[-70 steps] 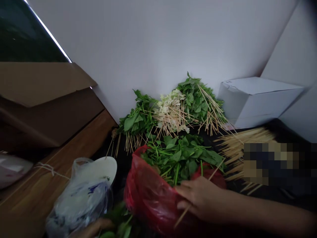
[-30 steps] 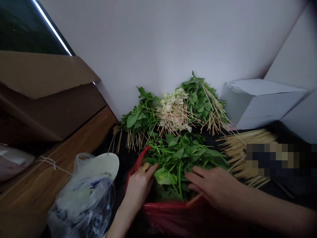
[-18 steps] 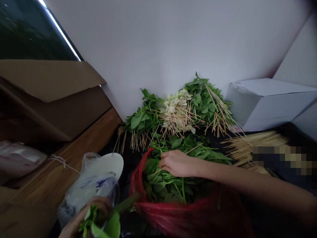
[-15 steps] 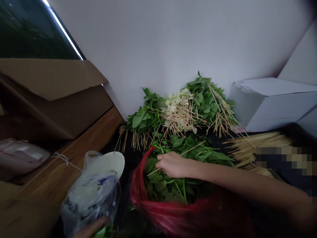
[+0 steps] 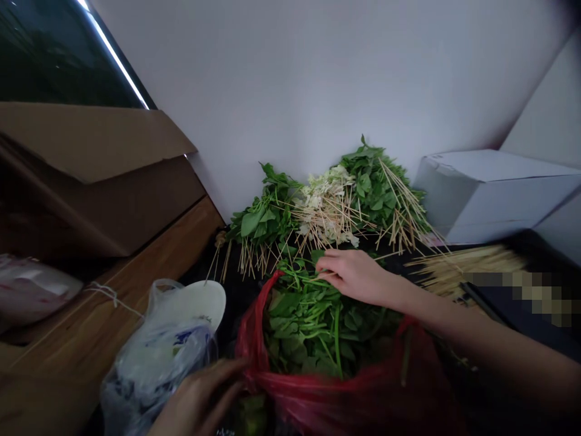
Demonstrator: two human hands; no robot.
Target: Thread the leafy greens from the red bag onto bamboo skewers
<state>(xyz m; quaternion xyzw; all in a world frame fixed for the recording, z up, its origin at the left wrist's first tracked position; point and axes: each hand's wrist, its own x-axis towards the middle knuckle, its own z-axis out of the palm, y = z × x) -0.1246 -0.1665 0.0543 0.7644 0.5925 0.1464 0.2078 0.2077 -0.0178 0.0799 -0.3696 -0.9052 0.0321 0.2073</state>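
The red bag is thin, crinkly plastic with a soft gloss along the folds, and the clear bag is similar filmy stuff but shinier, with a smooth white plate whose material I honestly can't tell. Skewers look like plain matt wood or bamboo, while the leafy greens come across fairly smooth with a faint sheen. Brown box is dull cardboard, white box smooth matt card, wooden board grainy and slightly polished, wall flat matt.
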